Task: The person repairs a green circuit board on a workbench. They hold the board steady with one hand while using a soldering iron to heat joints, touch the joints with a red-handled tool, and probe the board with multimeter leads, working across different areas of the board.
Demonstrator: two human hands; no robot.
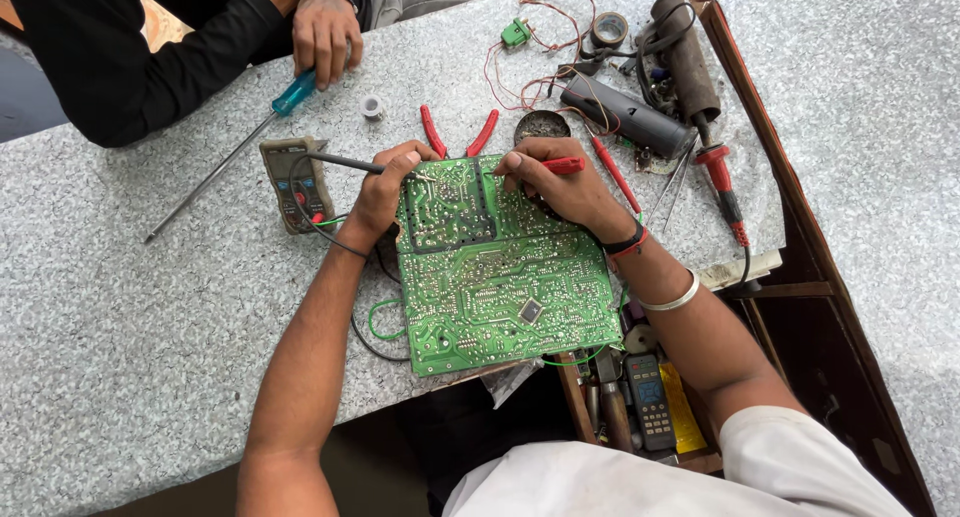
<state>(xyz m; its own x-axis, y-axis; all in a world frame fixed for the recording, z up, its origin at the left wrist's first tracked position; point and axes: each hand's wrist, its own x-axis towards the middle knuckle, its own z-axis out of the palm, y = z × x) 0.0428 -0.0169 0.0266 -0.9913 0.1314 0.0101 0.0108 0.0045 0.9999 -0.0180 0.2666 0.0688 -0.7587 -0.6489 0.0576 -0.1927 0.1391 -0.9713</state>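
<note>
One green board (505, 267) lies flat on the grey table (150, 307), solder side up, and it is the middle of everything here. The left hand (385, 187) is closed on one black probe (345, 162), with its tip down on the top edge of the board. The right hand (560, 182) is closed on one red probe (560, 165), and its tip touches the same top edge, a bit to the right. So both probes are already on the board and checking looks under way. How many spots are left to check, I cannot tell.

Left of the board sits one meter (295, 182), with wires running to the probes. Just above the board lie one pair of red pliers (458, 135) and one round tin (541, 127). Up and to the right of the board are one roll of tape (609, 27), one green plug (515, 33) and one red soldering iron (722, 182). Far above the board to the left, another person's hand (322, 32) rests on one blue screwdriver (290, 95). Below the board on the right, a drawer holds one small remote (651, 397).
</note>
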